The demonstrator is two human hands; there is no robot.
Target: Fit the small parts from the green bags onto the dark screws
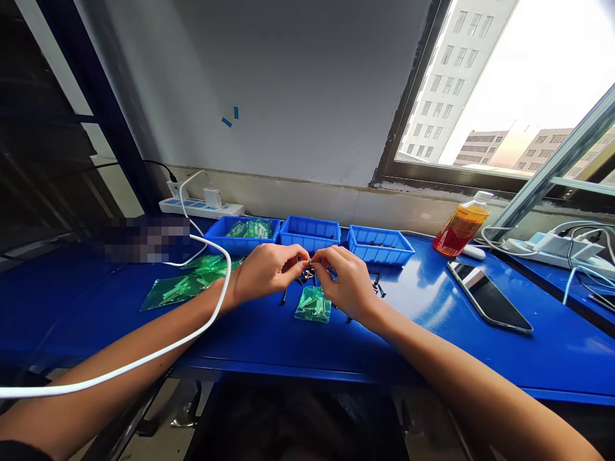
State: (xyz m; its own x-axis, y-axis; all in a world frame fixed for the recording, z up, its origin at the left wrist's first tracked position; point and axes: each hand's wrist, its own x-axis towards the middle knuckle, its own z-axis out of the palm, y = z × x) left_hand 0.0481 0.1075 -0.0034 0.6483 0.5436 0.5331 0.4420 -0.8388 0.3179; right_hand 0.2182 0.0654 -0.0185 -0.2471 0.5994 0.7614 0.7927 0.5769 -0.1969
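Note:
My left hand [267, 270] and my right hand [350, 283] meet above the table, thumb and forefinger of each pinched together. Between the fingertips is a small dark piece [310, 263], too small to make out. Beneath the hands lies a loose pile of black screws [307, 275], partly hidden by the fingers. A small green plastic packet [313, 305] with pale pieces inside rests on the blue table [269, 339], just below my right hand. More black screws [378, 283] are scattered to the right of that hand.
Behind the hands stand three blue bins: the left bin [216, 242] holds green packets, the middle bin [307, 242] and right bin [384, 255] hold dark pieces. Green bags [175, 290] lie left. A white cable [218, 314] crosses my left forearm. A phone [487, 296] and bottle [461, 224] are right.

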